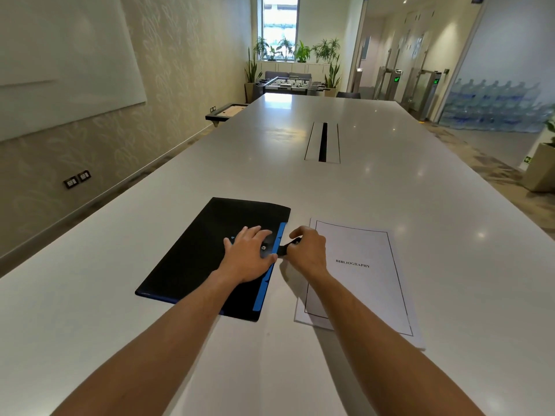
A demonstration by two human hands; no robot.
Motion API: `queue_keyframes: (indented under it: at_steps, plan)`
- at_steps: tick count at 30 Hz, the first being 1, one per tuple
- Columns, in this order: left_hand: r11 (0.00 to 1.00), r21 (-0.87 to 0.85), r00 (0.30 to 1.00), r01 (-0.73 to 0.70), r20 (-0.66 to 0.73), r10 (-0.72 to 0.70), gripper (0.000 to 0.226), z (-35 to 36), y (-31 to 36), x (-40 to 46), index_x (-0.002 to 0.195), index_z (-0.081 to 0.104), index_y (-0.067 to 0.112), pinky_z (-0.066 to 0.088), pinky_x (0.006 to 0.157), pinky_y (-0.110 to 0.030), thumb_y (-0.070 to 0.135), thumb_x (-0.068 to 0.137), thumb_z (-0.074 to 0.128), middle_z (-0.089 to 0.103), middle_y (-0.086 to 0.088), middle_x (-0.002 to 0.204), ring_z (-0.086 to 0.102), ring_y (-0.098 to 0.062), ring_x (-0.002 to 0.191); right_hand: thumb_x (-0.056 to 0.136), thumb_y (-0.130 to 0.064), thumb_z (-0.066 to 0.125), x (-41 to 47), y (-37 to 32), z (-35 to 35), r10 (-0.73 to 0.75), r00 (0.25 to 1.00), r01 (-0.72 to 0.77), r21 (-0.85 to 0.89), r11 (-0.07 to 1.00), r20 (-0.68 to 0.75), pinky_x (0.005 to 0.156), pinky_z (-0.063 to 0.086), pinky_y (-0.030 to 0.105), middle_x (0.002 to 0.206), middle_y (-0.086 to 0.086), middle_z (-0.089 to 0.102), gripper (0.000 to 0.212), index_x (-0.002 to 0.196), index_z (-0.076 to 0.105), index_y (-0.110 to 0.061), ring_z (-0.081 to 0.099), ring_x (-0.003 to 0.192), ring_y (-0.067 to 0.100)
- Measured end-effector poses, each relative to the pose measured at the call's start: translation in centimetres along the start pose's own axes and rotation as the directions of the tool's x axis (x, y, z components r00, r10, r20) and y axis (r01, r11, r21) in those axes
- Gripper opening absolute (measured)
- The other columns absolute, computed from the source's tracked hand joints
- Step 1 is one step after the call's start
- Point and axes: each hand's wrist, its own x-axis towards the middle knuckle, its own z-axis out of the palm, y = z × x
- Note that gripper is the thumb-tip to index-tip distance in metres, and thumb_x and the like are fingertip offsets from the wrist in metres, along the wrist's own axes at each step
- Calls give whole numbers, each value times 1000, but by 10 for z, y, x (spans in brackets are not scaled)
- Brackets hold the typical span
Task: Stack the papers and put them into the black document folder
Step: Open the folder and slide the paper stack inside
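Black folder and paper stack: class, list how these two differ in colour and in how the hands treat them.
The black folder is dark with a blue edge; the paper stack is white with printed text. The left hand presses flat on the folder and the right hand pinches its strap; no hand holds the papers. Both lie flat on the table.

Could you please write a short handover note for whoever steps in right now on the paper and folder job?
Left hand: flat on the black folder, pressing it down near the snap button.
Right hand: pinching the folder's black strap tab at its blue-trimmed right edge; whether it is opening or closing the strap cannot be told.
Papers: one neat stack on the white table, just right of the folder, top sheet reading BIBLIOGRAPHY.
Done: the papers look stacked.
Left: open the folder, slide the stack in, close it and fasten the strap.
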Motion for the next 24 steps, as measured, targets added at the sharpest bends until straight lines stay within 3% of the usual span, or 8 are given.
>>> queue_keyframes:
  at_steps: [3, 7, 11, 15, 18, 21, 24]
  plan:
    - [996, 36, 996, -77, 53, 75, 56, -17, 11, 2, 137, 41, 30, 23, 109, -64, 34, 85, 64, 31, -2, 153, 21, -26, 143, 82, 4, 63, 0, -1, -5, 10, 1000, -10, 11, 1000, 0, 70, 44, 17, 108, 15, 63, 26, 107, 63, -3, 55, 82, 14]
    - [963, 182, 973, -200, 152, 173, 38, -38, 29, 3, 122, 51, 27, 45, 98, -50, 19, 86, 59, 31, -7, 151, 47, -29, 124, 84, 3, 63, -2, -4, -10, 4, 1000, -4, 34, 999, 11, 68, 48, 16, 107, 15, 64, 25, 108, 63, -4, 61, 83, 18]
    - [884, 442, 979, -154, 188, 77, 32, -61, 47, 6, 123, 50, 14, 50, 87, -48, 17, 91, 53, 21, -20, 154, 58, -36, 107, 83, 5, 62, -3, -6, -15, 7, 1000, -8, 72, 997, 18, 83, 57, 32, 108, 17, 63, 25, 107, 62, -3, 67, 92, 27]
    - [861, 507, 980, 29, 154, -124, 43, -79, 56, 12, 131, 46, 3, 48, 88, -52, 19, 91, 44, 35, -23, 140, 53, -43, 108, 82, 8, 60, -2, -7, -17, 1, 1000, -2, 96, 995, 9, 84, 58, 38, 107, 18, 63, 24, 104, 64, -1, 67, 94, 30]
    - [865, 480, 965, 145, 125, -231, 77, -83, 55, 14, 141, 30, 2, 47, 90, -59, 49, 84, 55, 28, -20, 145, 48, -46, 117, 82, 7, 61, 0, -8, -18, -6, 1000, 7, 110, 994, -9, 83, 58, 35, 105, 17, 64, 22, 102, 64, -2, 67, 92, 28]
    - [808, 571, 967, 142, 93, -235, 118, -81, 54, 10, 145, 18, 3, 49, 88, -59, 72, 63, 67, 20, -21, 150, 47, -46, 120, 82, 6, 62, 2, -9, -18, -1, 1000, 3, 108, 994, -20, 82, 58, 33, 105, 16, 64, 22, 101, 65, -3, 67, 92, 27]
    - [772, 624, 978, 122, 58, -202, 119, -78, 52, 8, 146, 15, 3, 52, 88, -54, 69, 64, 69, 10, -22, 155, 49, -46, 120, 81, 6, 62, 3, -10, -18, -1, 1000, 4, 124, 992, -25, 81, 58, 33, 104, 15, 64, 22, 101, 66, -3, 67, 92, 27]
